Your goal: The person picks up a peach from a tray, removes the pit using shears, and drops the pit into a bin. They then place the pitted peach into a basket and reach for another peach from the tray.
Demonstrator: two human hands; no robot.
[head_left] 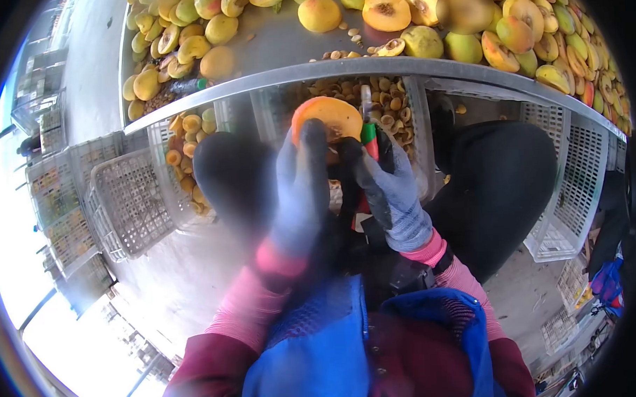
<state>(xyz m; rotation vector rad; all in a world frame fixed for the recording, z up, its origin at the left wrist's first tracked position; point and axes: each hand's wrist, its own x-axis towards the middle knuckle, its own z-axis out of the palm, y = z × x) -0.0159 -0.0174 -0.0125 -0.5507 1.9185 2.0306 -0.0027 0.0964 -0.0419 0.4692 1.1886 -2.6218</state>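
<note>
A halved yellow peach (338, 114), its orange cut face towards me, is in my left hand (300, 181). The gloved thumb presses on its front near the hollow. My right hand (394, 185), gloved too, is closed round the red and green handle of a small knife (370, 137). The knife's metal end points up beside the peach half. My right thumb is at the lower edge of the fruit. Both hands are above my lap, just below the metal table's edge. Blur and the gloves hide part of the fruit's hollow.
A metal table (277, 42) ahead bears heaps of whole and halved peaches (515, 34) with loose stones. Under its rim, a crate of small cut pieces (392, 105) stands between my knees. White plastic crates (132, 198) stand at left, another crate (569, 183) at right.
</note>
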